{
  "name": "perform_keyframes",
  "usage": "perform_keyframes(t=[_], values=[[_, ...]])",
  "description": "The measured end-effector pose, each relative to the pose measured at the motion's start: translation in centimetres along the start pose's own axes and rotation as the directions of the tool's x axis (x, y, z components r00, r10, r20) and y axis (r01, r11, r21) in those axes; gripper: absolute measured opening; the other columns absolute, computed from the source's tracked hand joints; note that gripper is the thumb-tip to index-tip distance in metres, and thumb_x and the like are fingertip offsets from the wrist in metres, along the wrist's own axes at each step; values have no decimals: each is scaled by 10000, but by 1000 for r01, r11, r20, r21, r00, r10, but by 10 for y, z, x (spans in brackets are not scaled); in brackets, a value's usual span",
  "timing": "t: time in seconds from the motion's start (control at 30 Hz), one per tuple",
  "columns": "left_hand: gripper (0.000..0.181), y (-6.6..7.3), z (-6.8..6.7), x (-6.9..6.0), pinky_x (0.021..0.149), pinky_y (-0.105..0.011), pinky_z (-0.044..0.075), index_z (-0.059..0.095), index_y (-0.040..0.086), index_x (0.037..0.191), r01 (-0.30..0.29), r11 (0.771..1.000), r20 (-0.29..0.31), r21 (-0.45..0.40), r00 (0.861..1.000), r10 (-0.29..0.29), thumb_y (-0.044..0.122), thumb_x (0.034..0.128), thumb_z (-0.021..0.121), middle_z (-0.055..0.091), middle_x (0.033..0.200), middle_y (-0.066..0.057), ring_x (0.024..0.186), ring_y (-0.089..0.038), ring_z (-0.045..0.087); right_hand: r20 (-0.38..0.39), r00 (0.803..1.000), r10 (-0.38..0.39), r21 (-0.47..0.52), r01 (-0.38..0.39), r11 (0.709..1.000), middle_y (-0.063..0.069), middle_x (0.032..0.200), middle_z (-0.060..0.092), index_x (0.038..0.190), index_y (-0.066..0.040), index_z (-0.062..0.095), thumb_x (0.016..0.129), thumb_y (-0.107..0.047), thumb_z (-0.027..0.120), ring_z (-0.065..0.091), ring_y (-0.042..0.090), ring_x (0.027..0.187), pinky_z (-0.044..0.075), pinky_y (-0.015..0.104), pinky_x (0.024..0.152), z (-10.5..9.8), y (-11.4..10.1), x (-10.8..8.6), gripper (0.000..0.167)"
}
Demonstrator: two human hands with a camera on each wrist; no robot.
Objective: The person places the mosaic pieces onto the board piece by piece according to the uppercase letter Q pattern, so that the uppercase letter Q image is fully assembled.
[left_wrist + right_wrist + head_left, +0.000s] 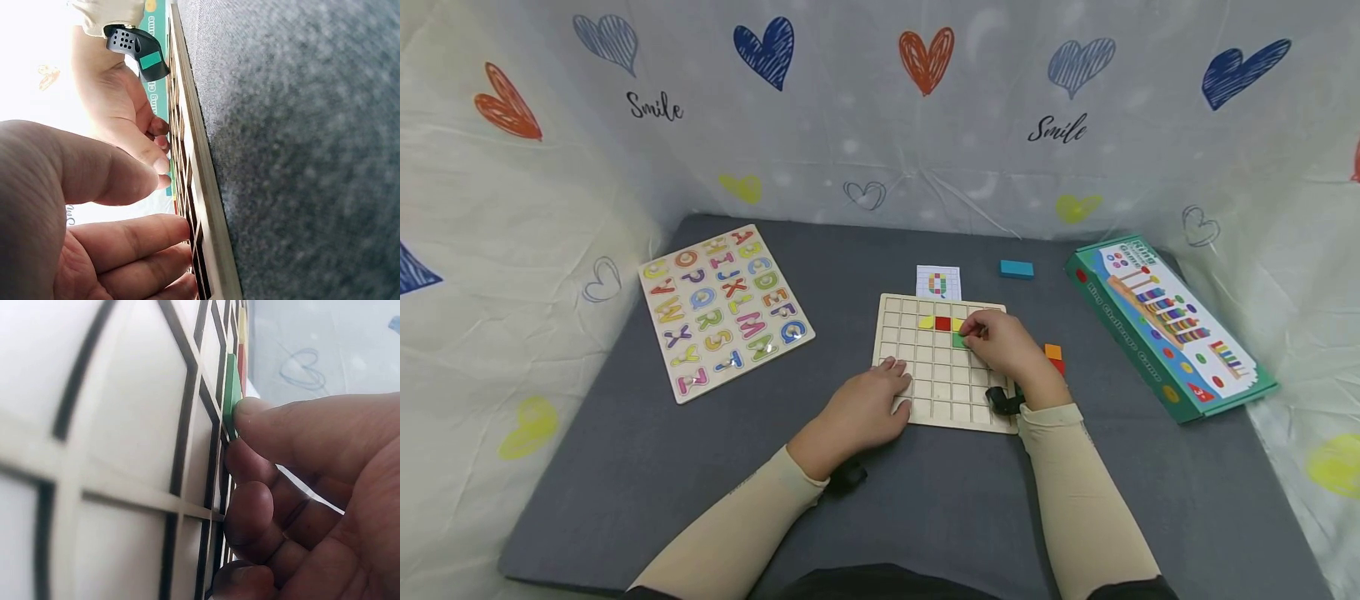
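Observation:
A wooden grid board (931, 390) lies on the dark table. In one of its rows sit a yellow tile (927, 322), a red tile (942, 323) and another yellow tile (957, 324). Just below the second yellow one, my right hand (1006, 348) pinches a green tile (958, 341) at a grid cell. In the right wrist view, the thumb presses on that green tile (232, 394), and the index fingertip is at its lower end. My left hand (867, 407) rests with extended fingers on the board's left edge, holding nothing.
A pattern card (938, 283) touches the board's far edge. Blue pieces (1017, 269) lie behind it; orange (1053, 352) and red pieces (1058, 366) sit beside the right wrist. An alphabet puzzle board (681, 393) is at left, a green game box (1180, 333) at right.

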State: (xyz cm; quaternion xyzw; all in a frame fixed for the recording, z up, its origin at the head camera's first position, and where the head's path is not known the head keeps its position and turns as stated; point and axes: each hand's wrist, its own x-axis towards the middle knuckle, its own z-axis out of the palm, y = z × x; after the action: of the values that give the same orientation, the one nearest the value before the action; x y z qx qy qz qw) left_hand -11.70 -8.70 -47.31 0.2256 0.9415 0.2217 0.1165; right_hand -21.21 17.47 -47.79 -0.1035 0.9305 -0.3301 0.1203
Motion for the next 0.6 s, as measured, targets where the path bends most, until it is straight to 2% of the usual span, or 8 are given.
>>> perform_keyframes(t=[0.13, 0.3, 0.47, 0.6], values=[[487, 0, 0, 0, 1280, -484, 417, 668, 27, 1486, -6, 1000, 0, -2, 1000, 6, 272, 1070, 608, 543, 1645, -131, 1592, -288, 455, -11, 1000, 3, -4, -3, 1000, 121, 1072, 704, 1119, -79, 753, 1078, -151, 667, 597, 279, 920, 504, 399, 825, -2, -1, -1, 120], [475, 0, 1, 0, 1279, -487, 419, 677, 23, 1475, -18, 1000, -6, 4, 1000, 18, 261, 1069, 609, 555, 1635, -141, 1584, -298, 467, -57, 998, 21, 3, -21, 1000, 133, 1090, 700, 1165, -78, 758, 1097, -213, 642, 581, 283, 904, 483, 389, 777, -19, -1, -9, 190], [472, 1, 1, 0, 1279, -497, 417, 683, 28, 1471, -10, 1000, -6, -5, 1000, 10, 263, 1068, 611, 561, 1631, -137, 1583, -301, 469, -84, 995, 46, 9, -46, 999, 144, 1058, 668, 1225, -48, 732, 1113, -209, 625, 554, 286, 871, 484, 392, 737, -46, 5, -30, 224], [479, 1, 0, 0, 1287, -499, 405, 678, 36, 1480, 6, 1000, 3, -8, 1000, -6, 273, 1069, 612, 551, 1641, -129, 1592, -296, 454, -109, 991, 80, -8, -81, 997, 144, 1022, 666, 1242, -45, 724, 1111, -219, 636, 558, 286, 818, 501, 387, 697, -63, 24, -49, 235]])
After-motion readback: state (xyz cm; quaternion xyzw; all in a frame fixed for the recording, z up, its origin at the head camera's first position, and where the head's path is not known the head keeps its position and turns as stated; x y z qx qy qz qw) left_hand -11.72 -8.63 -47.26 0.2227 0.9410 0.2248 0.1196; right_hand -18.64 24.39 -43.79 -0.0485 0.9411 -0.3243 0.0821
